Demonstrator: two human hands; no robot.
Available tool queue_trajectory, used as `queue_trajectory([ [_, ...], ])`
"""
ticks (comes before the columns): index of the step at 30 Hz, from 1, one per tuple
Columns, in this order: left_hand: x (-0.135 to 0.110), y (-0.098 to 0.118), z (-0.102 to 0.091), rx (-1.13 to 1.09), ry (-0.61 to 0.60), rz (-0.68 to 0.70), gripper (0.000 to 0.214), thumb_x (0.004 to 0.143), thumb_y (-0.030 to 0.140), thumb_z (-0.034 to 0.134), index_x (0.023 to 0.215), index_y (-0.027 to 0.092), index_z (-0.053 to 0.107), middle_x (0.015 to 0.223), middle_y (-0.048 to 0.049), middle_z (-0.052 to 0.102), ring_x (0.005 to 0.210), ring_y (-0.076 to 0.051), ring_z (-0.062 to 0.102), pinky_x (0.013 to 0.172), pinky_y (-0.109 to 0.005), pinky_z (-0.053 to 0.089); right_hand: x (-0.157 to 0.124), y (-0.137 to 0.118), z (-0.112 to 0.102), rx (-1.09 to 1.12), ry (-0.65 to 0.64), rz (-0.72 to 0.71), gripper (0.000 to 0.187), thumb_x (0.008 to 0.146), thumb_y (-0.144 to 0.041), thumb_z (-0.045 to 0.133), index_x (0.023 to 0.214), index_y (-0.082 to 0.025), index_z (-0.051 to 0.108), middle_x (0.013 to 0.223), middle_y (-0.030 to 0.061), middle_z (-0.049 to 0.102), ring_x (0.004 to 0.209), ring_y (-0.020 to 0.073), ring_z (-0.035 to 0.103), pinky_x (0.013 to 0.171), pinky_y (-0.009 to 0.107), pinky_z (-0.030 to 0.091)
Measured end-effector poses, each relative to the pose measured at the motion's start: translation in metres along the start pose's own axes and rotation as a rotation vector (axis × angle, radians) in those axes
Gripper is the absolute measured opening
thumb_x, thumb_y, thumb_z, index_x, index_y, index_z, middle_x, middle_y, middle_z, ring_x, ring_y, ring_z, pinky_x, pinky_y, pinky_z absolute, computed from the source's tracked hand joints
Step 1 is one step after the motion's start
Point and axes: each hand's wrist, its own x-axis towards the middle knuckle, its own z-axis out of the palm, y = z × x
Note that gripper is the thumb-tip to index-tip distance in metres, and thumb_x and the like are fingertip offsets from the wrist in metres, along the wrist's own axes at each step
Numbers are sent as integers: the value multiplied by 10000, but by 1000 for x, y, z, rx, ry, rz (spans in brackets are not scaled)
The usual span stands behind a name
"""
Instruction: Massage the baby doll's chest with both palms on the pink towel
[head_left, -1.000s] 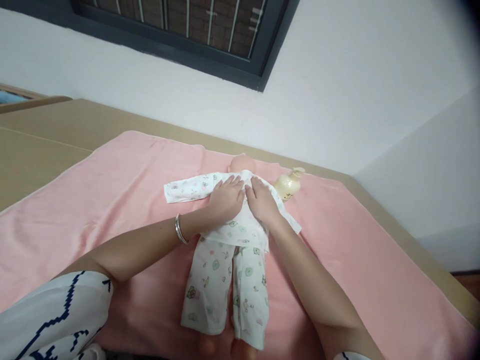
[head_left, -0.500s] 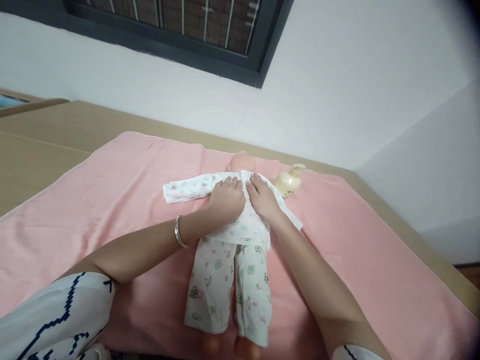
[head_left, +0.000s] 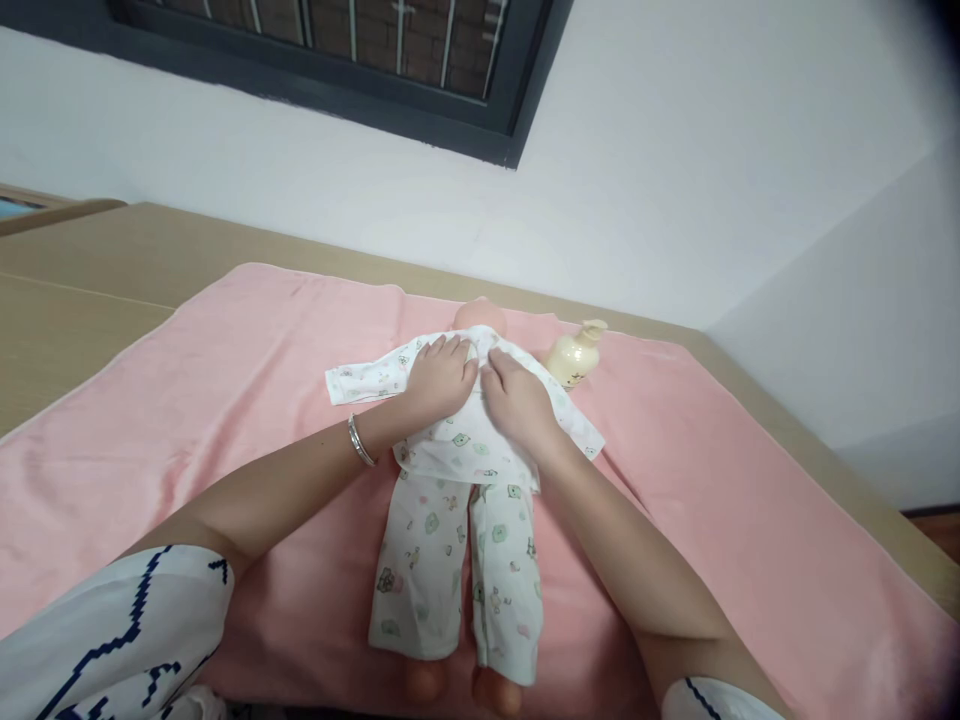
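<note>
- We see a baby doll [head_left: 480, 316] lying on its back in the middle of a pink towel [head_left: 225, 380], head toward the wall, bare feet toward us at the lower edge of the view.
- It wears a white printed top [head_left: 465, 445] and matching trousers [head_left: 457, 570]; one sleeve lies stretched out flat to the left.
- Our left hand [head_left: 439, 375] rests palm down on the chest of the top, fingers together, tips at the collar just below the doll's head.
- Our right hand [head_left: 517, 400] lies just beside it, also flat on the cloth, fingers reaching the collar; we cannot tell whether either hand pinches the fabric.
- A silver bangle [head_left: 360, 440] sits on the left wrist.
- A cream pump bottle [head_left: 574, 355] lies on the towel near the doll's head, to the right.
- The towel covers a tan surface [head_left: 90, 270] against a white wall [head_left: 675, 180].
</note>
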Motion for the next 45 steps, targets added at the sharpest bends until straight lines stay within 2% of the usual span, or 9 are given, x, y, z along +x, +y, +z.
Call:
queue_trajectory([
  [4, 0, 0, 1, 2, 3, -7, 503, 1017, 325, 272, 1429, 102, 454, 1492, -137, 491, 1407, -302, 400, 1183, -479, 284, 15, 22, 13, 20, 7, 26, 570, 1009, -360, 284, 1431, -21, 464, 1530, 211, 415, 1458, 302, 341, 1218, 467, 251],
  [8, -1, 3, -1, 33, 3, -14, 491, 1019, 317, 280, 1420, 100, 461, 1477, -139, 505, 1393, -294, 418, 1170, -466, 305, 15, 26, 18, 42, 6, 36, 604, 1005, -393, 283, 1468, -29, 421, 1569, 210, 348, 1489, 321, 272, 1223, 502, 225],
  [12, -16, 20, -7, 96, -15, -17, 499, 1007, 298, 311, 1417, 54, 458, 1444, -200, 515, 1357, -325, 453, 1135, -483, 336, 15, 27, 15, 29, 20, 5, 575, 990, -365, 305, 1429, -31, 468, 1501, 222, 447, 1433, 327, 373, 1191, 515, 289],
  [18, -36, 41, -14, 60, -24, 30, 512, 1012, 342, 282, 1398, 90, 506, 1481, -151, 502, 1384, -356, 418, 1141, -543, 322, 16, 29, 13, -14, 33, -27, 554, 1003, -350, 280, 1406, -30, 486, 1457, 228, 495, 1386, 330, 433, 1156, 505, 343],
  [23, -17, 23, -9, -3, -16, -1, 529, 1027, 360, 256, 1444, 102, 451, 1552, -127, 420, 1467, -326, 317, 1192, -528, 268, 5, 10, 9, -80, 28, 29, 540, 1004, -296, 274, 1404, -4, 487, 1447, 234, 505, 1388, 338, 435, 1159, 495, 340],
  [28, 7, -2, -7, -100, -20, -44, 459, 1025, 317, 270, 1344, 120, 534, 1452, -132, 539, 1377, -262, 462, 1139, -443, 382, -12, -14, 0, -141, -45, -11, 499, 988, -300, 367, 1385, -48, 534, 1482, 215, 480, 1421, 335, 402, 1192, 474, 299],
  [32, -8, 11, -7, 28, 17, -23, 457, 1006, 267, 299, 1376, 106, 512, 1459, -141, 532, 1385, -298, 448, 1145, -485, 360, 2, 3, 0, -17, -57, -11, 489, 1020, -346, 304, 1353, -105, 570, 1491, 173, 485, 1426, 291, 408, 1192, 456, 311],
  [37, -28, 33, -11, 96, -35, 80, 484, 986, 236, 324, 1397, 54, 502, 1496, -162, 487, 1438, -337, 366, 1161, -505, 331, 22, 29, 9, 36, -45, 61, 551, 1020, -356, 265, 1425, -47, 477, 1549, 194, 393, 1470, 309, 327, 1217, 511, 241],
  [45, 11, -2, -9, -64, -64, -37, 499, 1024, 312, 228, 1360, 86, 519, 1481, -155, 502, 1397, -274, 435, 1172, -469, 335, -18, -17, 7, -176, -33, -51, 553, 977, -251, 321, 1450, 7, 449, 1514, 218, 436, 1461, 338, 336, 1213, 492, 273],
])
